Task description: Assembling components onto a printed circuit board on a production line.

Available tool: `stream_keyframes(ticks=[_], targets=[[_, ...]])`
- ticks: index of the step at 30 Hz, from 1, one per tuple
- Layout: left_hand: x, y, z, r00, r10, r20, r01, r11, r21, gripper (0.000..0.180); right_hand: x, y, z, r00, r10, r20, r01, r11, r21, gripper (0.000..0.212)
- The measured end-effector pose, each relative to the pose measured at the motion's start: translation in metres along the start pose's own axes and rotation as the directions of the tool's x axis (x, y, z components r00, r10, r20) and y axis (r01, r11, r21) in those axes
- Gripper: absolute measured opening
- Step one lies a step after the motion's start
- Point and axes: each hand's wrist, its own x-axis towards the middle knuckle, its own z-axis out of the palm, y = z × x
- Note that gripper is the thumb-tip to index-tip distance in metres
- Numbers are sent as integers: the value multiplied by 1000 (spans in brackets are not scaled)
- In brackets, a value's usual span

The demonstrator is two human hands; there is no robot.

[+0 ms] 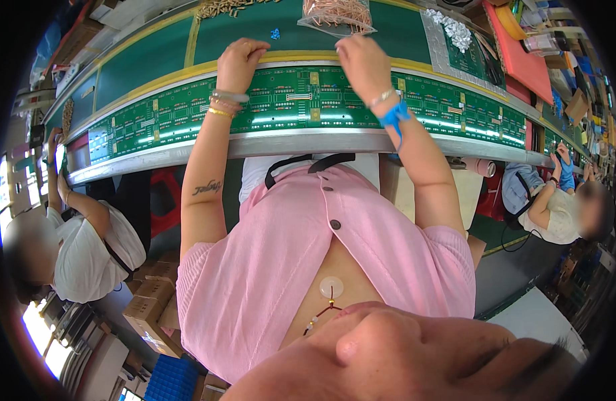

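Note:
My left hand point(240, 63) is over the far edge of a long row of green circuit boards point(281, 100), its fingertips pinched together and pointing right. A few small blue components point(275, 33) lie just beyond those fingertips on the green bench surface. Across from it, my right hand point(365, 63) is held with bent, closed fingers beside a clear bag of copper-coloured parts point(336, 15). Whatever either hand may hold is too small to make out. A blue strap point(395, 119) circles my right wrist.
A metal rail point(301, 144) runs along the boards' near side. Brass-coloured parts point(228, 8) lie in a pile at the far left of the bag, white parts point(455, 30) to its right. Co-workers sit at left point(87, 254) and right point(555, 207). Cardboard boxes point(151, 301) stand at lower left.

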Motion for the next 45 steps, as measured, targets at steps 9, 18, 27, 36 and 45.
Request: stream_keyframes(ticks=[9,18,27,36,45], targets=[[-44,7,-14,944,-237,230,288,932,-220,12,43,37,29,926,337,169,-256,892,-371,13],[-51,-2,-5,989,-10,147,12,1000,-13,8,32,21,16,960,261,102,-234,947,-222,11],[-53,-2,-4,993,-32,114,29,999,32,5,17,12,12,927,223,302,-353,788,504,16],[-53,-3,-4,994,3,113,-7,1000,31,5,9,6,19,953,147,264,-278,767,578,12],[-55,-2,-2,995,6,102,-11,999,54,6,6,0,18,973,94,211,-204,779,593,9]])
